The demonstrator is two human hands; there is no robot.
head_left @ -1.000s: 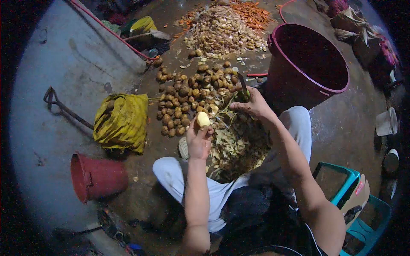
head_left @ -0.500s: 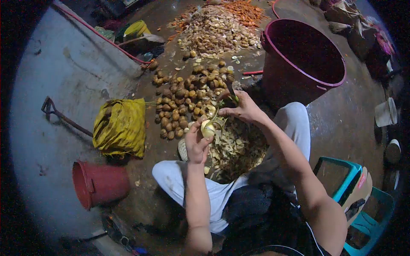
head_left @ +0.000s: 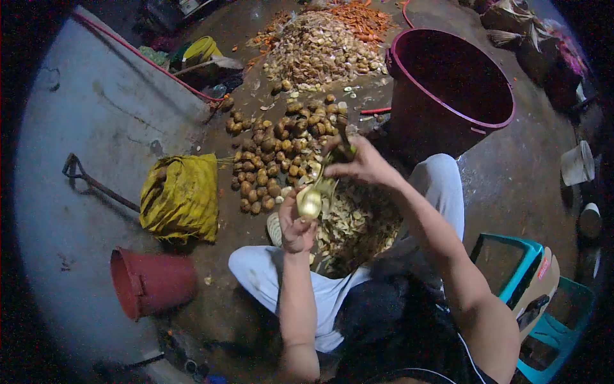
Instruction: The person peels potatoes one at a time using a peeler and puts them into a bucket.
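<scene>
My left hand [head_left: 297, 232] is closed around a pale, peeled potato [head_left: 309, 203], holding it up above a heap of peelings. In my right hand [head_left: 366, 165] is a knife [head_left: 343, 132]; its dark end sticks up past my fingers, and its blade side, blurred by motion, reaches down toward the potato. Whether the blade touches the potato I cannot tell. Just beyond my hands, many unpeeled brown potatoes [head_left: 261, 150] lie spread on the floor. The peelings [head_left: 348, 224] are piled between my legs.
A large dark red tub [head_left: 422, 115] stands at the right. To the left are a yellow sack [head_left: 179, 198], a smaller red bucket [head_left: 153, 281] and a long-handled tool [head_left: 102, 185]. Farther off lies a heap of pale and orange scraps [head_left: 326, 48]. A teal stool [head_left: 556, 326] is behind my right arm.
The potato in my left hand has shifted slightly down and is now blurred. My right hand has stayed nearly in place, with the knife turned a little. The view has tilted slightly.
</scene>
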